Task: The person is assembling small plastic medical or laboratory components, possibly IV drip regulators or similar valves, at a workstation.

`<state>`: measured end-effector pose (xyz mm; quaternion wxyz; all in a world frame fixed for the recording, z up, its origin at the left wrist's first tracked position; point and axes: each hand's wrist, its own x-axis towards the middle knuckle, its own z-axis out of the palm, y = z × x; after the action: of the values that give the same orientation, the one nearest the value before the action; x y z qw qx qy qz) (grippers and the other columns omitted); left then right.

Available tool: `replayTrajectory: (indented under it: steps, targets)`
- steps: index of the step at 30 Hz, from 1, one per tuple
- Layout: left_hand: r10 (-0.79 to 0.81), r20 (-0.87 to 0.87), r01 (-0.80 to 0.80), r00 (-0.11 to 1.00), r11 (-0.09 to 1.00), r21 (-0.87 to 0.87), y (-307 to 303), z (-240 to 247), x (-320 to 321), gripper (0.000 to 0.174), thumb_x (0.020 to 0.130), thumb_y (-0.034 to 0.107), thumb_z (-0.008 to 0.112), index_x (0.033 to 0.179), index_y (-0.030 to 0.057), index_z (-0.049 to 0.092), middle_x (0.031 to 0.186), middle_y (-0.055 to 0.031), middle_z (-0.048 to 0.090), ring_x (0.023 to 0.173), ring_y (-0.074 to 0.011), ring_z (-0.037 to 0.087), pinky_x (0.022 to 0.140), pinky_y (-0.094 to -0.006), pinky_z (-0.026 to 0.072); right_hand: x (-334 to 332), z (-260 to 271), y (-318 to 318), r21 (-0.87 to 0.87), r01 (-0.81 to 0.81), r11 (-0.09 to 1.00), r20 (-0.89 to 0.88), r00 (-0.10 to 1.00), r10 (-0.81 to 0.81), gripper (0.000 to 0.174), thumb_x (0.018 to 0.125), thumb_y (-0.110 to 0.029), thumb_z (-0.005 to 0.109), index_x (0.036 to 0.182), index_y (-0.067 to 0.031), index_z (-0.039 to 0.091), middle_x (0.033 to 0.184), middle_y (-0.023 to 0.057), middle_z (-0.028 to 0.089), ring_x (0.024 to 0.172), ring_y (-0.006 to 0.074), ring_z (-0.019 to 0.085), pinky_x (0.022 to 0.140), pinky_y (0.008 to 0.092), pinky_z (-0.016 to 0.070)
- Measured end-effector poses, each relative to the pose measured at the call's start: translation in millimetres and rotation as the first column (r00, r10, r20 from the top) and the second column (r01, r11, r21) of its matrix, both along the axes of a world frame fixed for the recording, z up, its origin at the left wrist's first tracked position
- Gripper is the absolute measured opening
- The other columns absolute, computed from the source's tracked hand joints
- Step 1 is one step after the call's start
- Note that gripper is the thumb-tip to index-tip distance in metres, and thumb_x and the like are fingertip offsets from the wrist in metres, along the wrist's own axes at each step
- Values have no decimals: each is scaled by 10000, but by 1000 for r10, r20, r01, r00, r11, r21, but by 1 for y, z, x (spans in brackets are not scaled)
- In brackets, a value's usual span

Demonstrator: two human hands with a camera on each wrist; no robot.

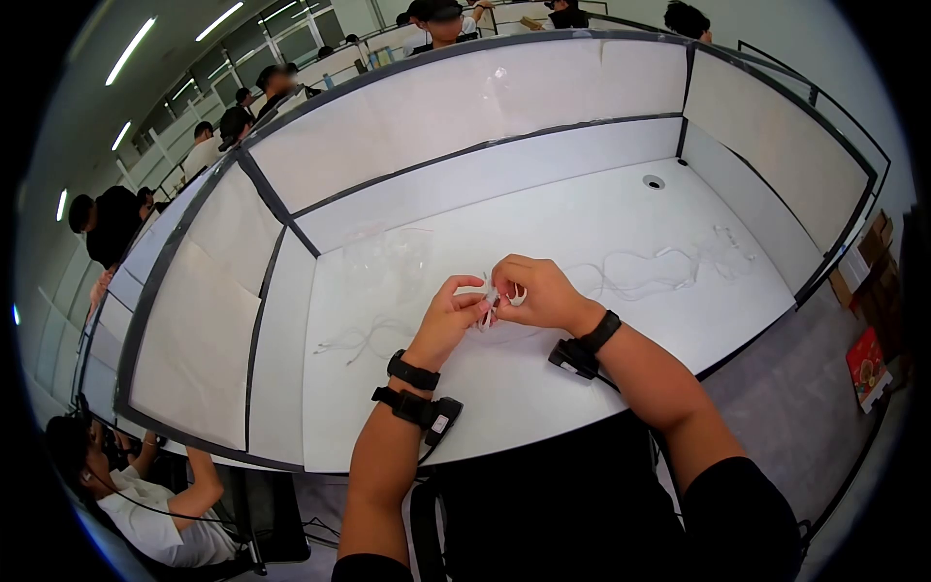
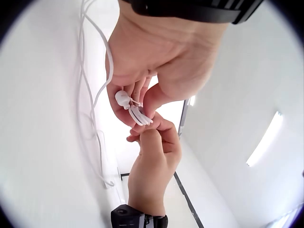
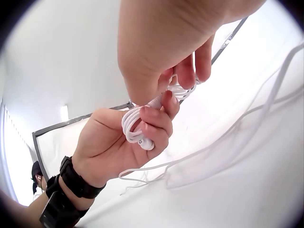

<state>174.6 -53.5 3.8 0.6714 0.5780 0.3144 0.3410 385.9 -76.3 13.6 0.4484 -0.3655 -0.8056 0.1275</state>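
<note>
White wired earphones, their cord wound into a small bundle (image 3: pixel 133 124), are held between both hands over the white table. In the head view my left hand (image 1: pixel 449 315) grips one end of the bundle, fingers curled round the loops. An earbud (image 2: pixel 122 98) pokes out beside the left fingers in the left wrist view. My right hand (image 1: pixel 546 294) pinches the other end of the bundle with thumb and fingers, close against the left fingertips. In the right wrist view its fingers partly cover the far loops.
Loose white cords (image 1: pixel 364 335) lie on the table to the left, and more cords (image 1: pixel 630 272) to the right. Clear plastic bags (image 1: pixel 388 254) sit at the back left. Partition panels (image 1: pixel 485 184) wall the table at the back and sides. A round cable hole (image 1: pixel 655 181) is at the back right.
</note>
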Motion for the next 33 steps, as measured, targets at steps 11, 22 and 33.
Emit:
replayTrajectory:
  steps: [11, 22, 33]
  targets:
    - [94, 21, -95, 995, 987, 130, 4, -6, 4, 265, 957, 80, 646, 1177, 23, 511, 1009, -90, 681, 856, -133, 634, 790, -263, 484, -2, 4, -2, -10, -24, 1000, -99, 995, 23, 167, 761, -65, 742, 823, -50, 588, 1073, 75, 649, 765, 173, 635, 659, 280, 527]
    - [102, 74, -114, 992, 975, 189, 3, -7, 7, 243, 906, -31, 661, 1104, 11, 527, 961, -90, 655, 831, -133, 644, 723, -263, 521, -3, -1, 1, -26, -51, 998, -136, 990, 47, 176, 769, -58, 756, 844, -48, 597, 1102, 69, 609, 791, 177, 631, 705, 289, 535]
    - [142, 145, -174, 979, 956, 235, -4, -7, 15, 190, 918, -30, 624, 1067, 25, 520, 948, -85, 651, 854, -134, 647, 728, -266, 523, -4, 5, -2, -7, -108, 994, -184, 977, 105, 168, 728, -50, 740, 773, -56, 578, 1154, 91, 608, 953, 240, 635, 847, 332, 525]
